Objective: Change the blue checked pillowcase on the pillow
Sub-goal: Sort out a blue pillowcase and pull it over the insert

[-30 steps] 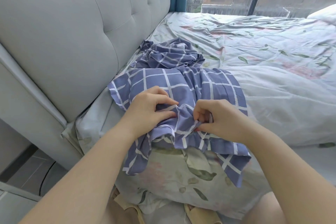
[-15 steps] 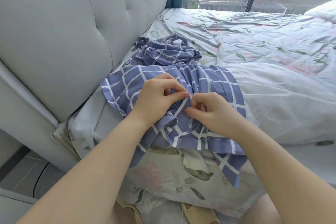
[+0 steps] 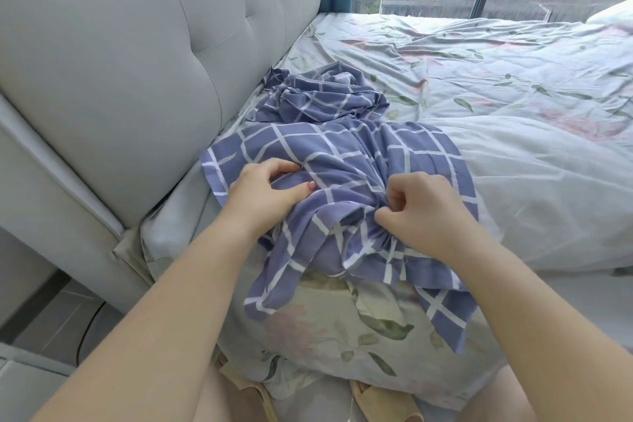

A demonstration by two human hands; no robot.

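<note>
My left hand (image 3: 270, 190) is curled into a fold of the blue checked pillowcase (image 3: 346, 147) just left of the frame's centre, thumb and fingers pinching cloth. My right hand (image 3: 424, 209) is fisted on a gathered bunch just right of centre. The two hands are close together, with a ridge of cloth between them. The case lies mid-frame on the floral sheet (image 3: 479, 55). Its long axis runs from the loose edge (image 3: 270, 298) hanging below my wrists up toward a crumpled heap (image 3: 325, 96) of the same check beside the headboard (image 3: 137, 62), at upper left. I cannot tell whether that heap is the same piece. A white bulk (image 3: 548, 202), probably the bare pillow, lies right of my right hand, so I judge that hand the nearer to it.
</note>
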